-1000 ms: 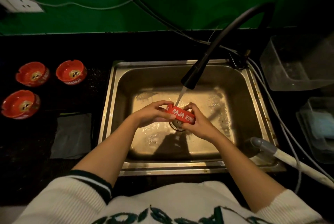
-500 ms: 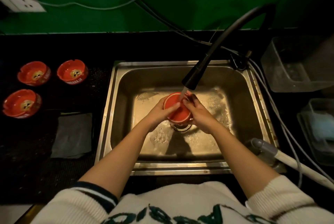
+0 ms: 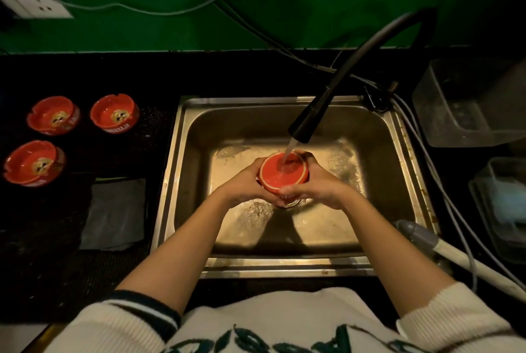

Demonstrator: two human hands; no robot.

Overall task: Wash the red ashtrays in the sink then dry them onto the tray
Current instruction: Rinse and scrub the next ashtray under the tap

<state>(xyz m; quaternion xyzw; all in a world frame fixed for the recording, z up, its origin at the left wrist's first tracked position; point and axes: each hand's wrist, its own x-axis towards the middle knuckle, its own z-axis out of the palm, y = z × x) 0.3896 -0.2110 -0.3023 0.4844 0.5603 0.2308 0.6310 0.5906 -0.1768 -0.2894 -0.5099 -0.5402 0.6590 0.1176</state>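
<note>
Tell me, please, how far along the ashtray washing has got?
Three red ashtrays sit on the dark counter left of the sink; whether they are washed I cannot tell. In hand: the left hand and right hand hold a fourth ashtray under the running faucet. Drying it remains.

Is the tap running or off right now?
Running: a stream leaves the faucet onto the ashtray held over the sink.
</note>
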